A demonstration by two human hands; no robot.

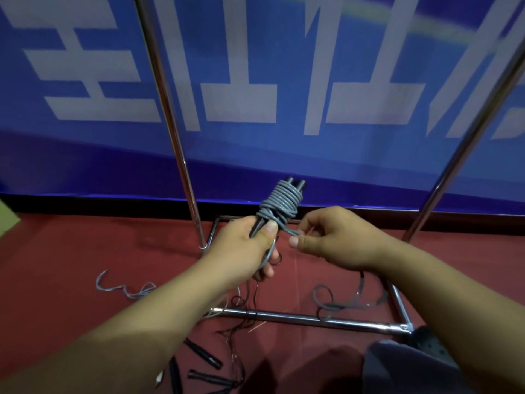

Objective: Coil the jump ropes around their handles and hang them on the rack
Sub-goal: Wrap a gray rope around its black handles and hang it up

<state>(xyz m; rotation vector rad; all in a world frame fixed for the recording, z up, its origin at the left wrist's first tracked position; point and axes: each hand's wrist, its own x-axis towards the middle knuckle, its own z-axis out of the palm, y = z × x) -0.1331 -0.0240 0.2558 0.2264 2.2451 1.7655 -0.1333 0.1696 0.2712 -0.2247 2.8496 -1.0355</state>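
Note:
A grey jump rope (282,203) is coiled many times around its two black handles (295,184), which stand side by side and point up and away. My left hand (244,248) grips the lower part of the handles, thumb pressed on the coil. My right hand (335,237) pinches the loose end of the grey rope just right of the coil. The metal rack (181,155) stands right behind, its two shiny uprights rising on either side of the bundle.
On the red carpet lie more loose grey rope (127,288), thin dark rope (241,317) and several black handles (203,354). The rack's chrome base bar (312,319) runs across below my hands. A blue banner with white characters (255,81) covers the wall.

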